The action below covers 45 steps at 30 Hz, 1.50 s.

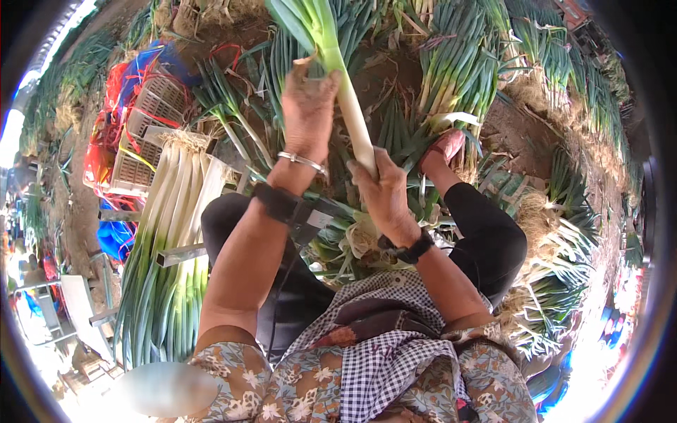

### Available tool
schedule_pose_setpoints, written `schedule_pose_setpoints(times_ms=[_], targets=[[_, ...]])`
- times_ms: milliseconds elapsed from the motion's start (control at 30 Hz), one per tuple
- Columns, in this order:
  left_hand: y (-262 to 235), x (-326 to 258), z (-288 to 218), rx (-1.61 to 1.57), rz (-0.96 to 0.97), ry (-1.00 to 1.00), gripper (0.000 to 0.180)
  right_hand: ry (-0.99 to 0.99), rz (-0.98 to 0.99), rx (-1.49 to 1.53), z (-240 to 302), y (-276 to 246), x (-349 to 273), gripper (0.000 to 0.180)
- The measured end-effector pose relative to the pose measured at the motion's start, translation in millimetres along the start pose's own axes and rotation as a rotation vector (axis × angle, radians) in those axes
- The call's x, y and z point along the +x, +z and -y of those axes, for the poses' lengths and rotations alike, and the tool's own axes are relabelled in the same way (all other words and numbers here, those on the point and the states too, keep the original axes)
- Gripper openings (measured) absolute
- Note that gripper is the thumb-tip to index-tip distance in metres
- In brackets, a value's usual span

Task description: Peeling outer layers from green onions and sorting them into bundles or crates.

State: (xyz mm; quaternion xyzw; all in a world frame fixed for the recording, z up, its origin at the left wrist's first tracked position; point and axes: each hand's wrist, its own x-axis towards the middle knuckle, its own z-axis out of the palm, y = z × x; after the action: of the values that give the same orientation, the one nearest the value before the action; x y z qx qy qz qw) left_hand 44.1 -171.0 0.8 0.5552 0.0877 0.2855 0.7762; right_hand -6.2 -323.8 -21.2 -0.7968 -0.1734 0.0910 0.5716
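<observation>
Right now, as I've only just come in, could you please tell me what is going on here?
Someone's right hand grips a leek near its white end, while the left hand is against it higher up, near the green leaves. To the left, a row of leeks lies with roots pointing away, beside a crate. More leeks lie ahead.

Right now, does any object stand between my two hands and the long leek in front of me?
Nothing visible does. The right hand grips the leek at its lower white end, and the left hand touches it higher up, near the green part.
</observation>
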Motion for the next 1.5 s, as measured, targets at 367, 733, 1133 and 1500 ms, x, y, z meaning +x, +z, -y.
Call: schedule_pose_setpoints(times_ms=[367,733,1133,1500], targets=[[-34.1,28.5,-43.5,0.084,-0.207,0.144,0.017,-0.186,-0.118,-0.051,-27.2,-20.6,-2.9,0.028],[1.2,-14.1,-50.4,-0.007,0.186,-0.324,0.051,-0.337,-0.138,-0.51,6.8,11.5,25.9,0.031],[-115.2,59.7,-91.8,-0.726,0.619,-0.154,0.034,-0.005,0.58,-0.155,-62.2,-8.3,-110.2,0.03],[-135.2,35.8,-113.2,-0.372,0.334,0.063,0.054,-0.187,0.769,-0.585,-83.8,-40.1,-52.9,0.029]])
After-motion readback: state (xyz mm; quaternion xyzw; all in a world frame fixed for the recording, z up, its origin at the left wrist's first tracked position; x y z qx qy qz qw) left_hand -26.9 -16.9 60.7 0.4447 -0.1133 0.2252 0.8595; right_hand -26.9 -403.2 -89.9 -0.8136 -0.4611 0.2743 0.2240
